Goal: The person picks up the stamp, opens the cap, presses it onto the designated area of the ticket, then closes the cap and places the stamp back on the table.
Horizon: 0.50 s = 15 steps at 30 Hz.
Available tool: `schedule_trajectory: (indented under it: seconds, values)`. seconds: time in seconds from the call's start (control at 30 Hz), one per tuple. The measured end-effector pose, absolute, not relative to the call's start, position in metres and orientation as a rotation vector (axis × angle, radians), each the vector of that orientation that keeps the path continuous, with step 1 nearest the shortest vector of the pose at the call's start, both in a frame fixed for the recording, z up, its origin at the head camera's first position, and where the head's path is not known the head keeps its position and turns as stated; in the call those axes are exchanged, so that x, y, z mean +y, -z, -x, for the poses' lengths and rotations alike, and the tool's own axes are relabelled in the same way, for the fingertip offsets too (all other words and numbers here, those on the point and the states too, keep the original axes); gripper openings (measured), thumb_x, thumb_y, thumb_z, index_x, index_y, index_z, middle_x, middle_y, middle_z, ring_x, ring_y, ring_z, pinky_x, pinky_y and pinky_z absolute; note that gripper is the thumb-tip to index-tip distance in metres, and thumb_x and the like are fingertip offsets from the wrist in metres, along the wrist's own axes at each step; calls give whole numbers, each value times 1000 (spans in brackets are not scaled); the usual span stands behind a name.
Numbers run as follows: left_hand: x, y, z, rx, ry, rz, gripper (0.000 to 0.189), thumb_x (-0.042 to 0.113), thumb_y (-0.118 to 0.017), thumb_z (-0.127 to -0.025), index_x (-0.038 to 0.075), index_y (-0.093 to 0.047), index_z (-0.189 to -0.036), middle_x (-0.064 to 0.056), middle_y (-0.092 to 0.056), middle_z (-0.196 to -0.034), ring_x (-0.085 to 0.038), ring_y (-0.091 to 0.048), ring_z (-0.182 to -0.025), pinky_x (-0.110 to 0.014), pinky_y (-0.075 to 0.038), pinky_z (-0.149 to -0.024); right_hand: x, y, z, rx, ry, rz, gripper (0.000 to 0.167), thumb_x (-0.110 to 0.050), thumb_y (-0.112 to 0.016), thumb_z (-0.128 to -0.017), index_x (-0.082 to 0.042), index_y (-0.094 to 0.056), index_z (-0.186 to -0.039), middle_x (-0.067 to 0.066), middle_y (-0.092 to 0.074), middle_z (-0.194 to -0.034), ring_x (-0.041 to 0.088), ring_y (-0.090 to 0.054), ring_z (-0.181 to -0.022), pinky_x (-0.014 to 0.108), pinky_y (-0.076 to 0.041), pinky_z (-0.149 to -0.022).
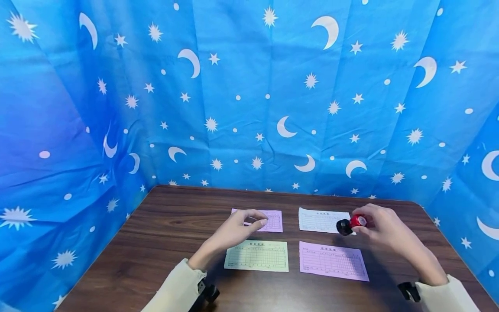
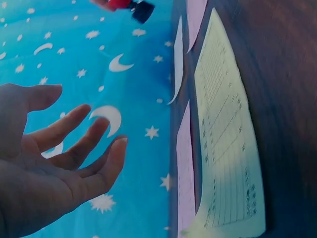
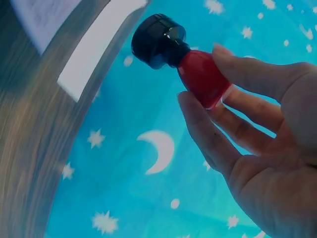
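My right hand (image 1: 383, 223) pinches a hand stamp (image 3: 203, 77) by its red handle between thumb and fingertips. The stamp is tilted, its round black base pointing left, and in the head view it overlaps the right end of a white printed slip (image 1: 317, 220). Below it lies a pink-purple slip (image 1: 331, 260) with a ruled grid, partly under the arm's shadow. My left hand (image 1: 238, 226) hovers with loosely bent fingers and nothing in them, covering part of another purple slip (image 1: 275, 221). A pale green slip (image 1: 257, 256) lies just in front of that hand.
All the slips lie on a dark wood-grain table (image 1: 175, 216). A blue cloth (image 1: 249, 86) with white moons and stars hangs behind the table and along both sides. Each wrist wears a small black device.
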<state>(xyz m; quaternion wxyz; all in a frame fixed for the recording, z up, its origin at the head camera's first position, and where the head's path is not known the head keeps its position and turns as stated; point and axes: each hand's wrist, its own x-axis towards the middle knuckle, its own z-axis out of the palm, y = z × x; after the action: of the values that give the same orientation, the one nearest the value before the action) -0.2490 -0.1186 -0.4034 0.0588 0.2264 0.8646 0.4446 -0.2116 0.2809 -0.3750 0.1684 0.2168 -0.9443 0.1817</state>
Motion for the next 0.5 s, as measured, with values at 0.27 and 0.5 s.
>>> schedule_trajectory:
  seconds: [0.27, 0.5]
  values:
    - [-105, 407, 239, 2596, -1495, -681, 30, 34, -70, -102, 18, -76, -126, -4, -74, -132, -24, -68, -127, -47, -57, -103, 249, 367, 193, -2723, -949, -467, 39, -12, -88, -84, 2, -75, -118, 19, -77, -110, 23, -78, -88, 36, -67, -72]
    - [-96, 413, 234, 2467, -1662, -643, 32, 30, -76, -98, 17, -76, -127, -10, -74, -133, -23, -71, -123, -36, -60, -100, 229, 373, 184, -2708, -1219, -392, 41, -25, -86, -89, -5, -75, -123, 14, -78, -113, 20, -77, -92, 27, -66, -73]
